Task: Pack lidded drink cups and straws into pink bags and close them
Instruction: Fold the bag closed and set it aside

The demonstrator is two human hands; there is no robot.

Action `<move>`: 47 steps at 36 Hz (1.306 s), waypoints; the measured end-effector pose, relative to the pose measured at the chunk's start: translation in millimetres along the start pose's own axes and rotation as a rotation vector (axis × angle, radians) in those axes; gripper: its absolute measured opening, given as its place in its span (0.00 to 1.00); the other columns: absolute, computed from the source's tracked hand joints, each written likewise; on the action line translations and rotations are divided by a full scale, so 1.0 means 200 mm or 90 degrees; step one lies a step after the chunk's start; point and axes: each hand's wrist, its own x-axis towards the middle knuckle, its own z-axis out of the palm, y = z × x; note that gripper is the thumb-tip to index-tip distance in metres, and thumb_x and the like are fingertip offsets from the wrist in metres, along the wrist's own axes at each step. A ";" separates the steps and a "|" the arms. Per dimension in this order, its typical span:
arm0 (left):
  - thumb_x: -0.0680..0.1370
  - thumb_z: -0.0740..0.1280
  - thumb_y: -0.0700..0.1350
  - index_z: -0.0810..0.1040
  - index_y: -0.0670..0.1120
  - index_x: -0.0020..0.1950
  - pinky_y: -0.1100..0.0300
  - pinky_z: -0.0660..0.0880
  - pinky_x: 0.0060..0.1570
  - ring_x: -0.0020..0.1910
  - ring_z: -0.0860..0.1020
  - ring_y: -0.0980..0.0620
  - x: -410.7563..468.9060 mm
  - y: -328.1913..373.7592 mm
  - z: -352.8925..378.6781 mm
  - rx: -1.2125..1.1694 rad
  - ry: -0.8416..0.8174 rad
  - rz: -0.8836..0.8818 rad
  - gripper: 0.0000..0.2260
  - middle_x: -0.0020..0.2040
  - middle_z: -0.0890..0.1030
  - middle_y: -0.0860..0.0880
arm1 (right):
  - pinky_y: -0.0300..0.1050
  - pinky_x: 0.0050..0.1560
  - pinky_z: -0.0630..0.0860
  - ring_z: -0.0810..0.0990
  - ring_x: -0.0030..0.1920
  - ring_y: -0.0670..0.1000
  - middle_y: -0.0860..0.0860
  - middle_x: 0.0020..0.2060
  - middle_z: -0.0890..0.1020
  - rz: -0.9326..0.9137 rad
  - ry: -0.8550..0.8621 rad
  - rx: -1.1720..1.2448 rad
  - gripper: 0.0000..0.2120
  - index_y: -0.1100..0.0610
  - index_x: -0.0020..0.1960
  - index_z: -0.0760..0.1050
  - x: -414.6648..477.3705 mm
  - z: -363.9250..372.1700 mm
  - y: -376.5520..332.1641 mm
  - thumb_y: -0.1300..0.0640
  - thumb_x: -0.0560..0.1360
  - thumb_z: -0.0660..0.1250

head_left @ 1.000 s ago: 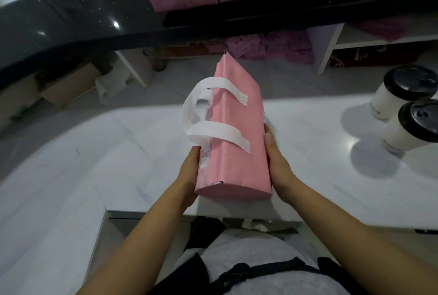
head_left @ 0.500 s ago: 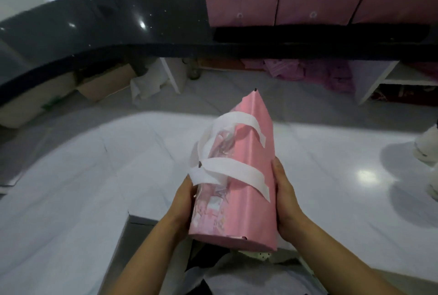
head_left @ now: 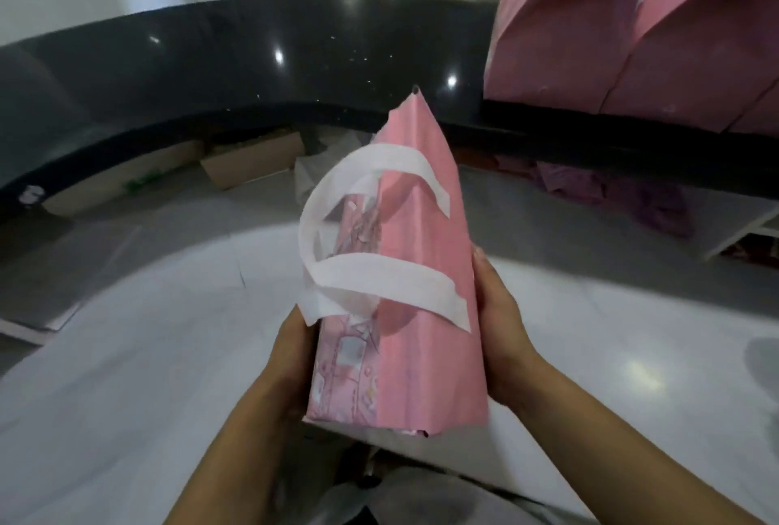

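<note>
- A takeaway drinks shop, seen from behind the service side: a curved black counter (head_left: 210,60) sweeps across the upper frame above a white marble worktop (head_left: 126,356).
- Pink paper bags (head_left: 590,31) stand in a row on that counter, upper right.
- Beneath it, centre, a cardboard box (head_left: 253,162); at right, a purple-pink heap (head_left: 632,195).

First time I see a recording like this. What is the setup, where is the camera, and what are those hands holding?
There is no machine here: a person works bare-handed, and the one camera sits on their head, looking forward and down. The left hand and right hand press a closed pink bag with white handles between them, one on each side; the left fingers are hidden behind it. Below lies a white counter. Beyond it runs a raised black counter, where more pink bags stand at the right.
</note>
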 end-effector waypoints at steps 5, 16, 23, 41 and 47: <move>0.74 0.58 0.56 0.86 0.57 0.29 0.66 0.77 0.25 0.31 0.84 0.59 0.06 0.26 -0.10 -0.059 -0.078 0.107 0.20 0.33 0.85 0.55 | 0.61 0.72 0.66 0.68 0.74 0.48 0.41 0.76 0.65 -0.135 -0.049 -0.043 0.33 0.32 0.76 0.57 0.06 0.17 -0.16 0.30 0.74 0.63; 0.83 0.60 0.52 0.88 0.59 0.45 0.61 0.81 0.34 0.42 0.86 0.56 0.29 0.53 -0.10 -0.028 -0.153 0.208 0.17 0.45 0.88 0.54 | 0.39 0.55 0.79 0.74 0.67 0.43 0.34 0.73 0.65 -0.418 -0.103 -0.273 0.50 0.32 0.78 0.49 0.00 0.27 -0.18 0.36 0.66 0.77; 0.76 0.69 0.59 0.88 0.55 0.48 0.58 0.81 0.39 0.44 0.86 0.52 0.57 0.76 0.02 -0.019 -0.238 0.176 0.12 0.47 0.87 0.50 | 0.47 0.58 0.80 0.75 0.67 0.49 0.45 0.73 0.69 -0.508 0.050 -0.245 0.48 0.33 0.77 0.56 0.21 0.35 -0.33 0.48 0.65 0.79; 0.73 0.77 0.35 0.58 0.64 0.79 0.55 0.80 0.58 0.66 0.77 0.56 0.91 0.81 0.11 0.258 -0.319 0.422 0.45 0.76 0.67 0.52 | 0.55 0.71 0.69 0.70 0.72 0.49 0.50 0.73 0.68 -0.521 0.307 -0.322 0.36 0.47 0.78 0.60 0.64 0.36 -0.55 0.52 0.75 0.74; 0.73 0.73 0.31 0.64 0.65 0.76 0.65 0.80 0.47 0.58 0.81 0.60 1.09 0.93 0.18 0.253 -0.304 0.418 0.42 0.64 0.80 0.59 | 0.56 0.72 0.67 0.65 0.73 0.51 0.49 0.72 0.64 -0.516 0.358 -0.483 0.40 0.46 0.79 0.57 0.66 0.38 -0.60 0.62 0.73 0.70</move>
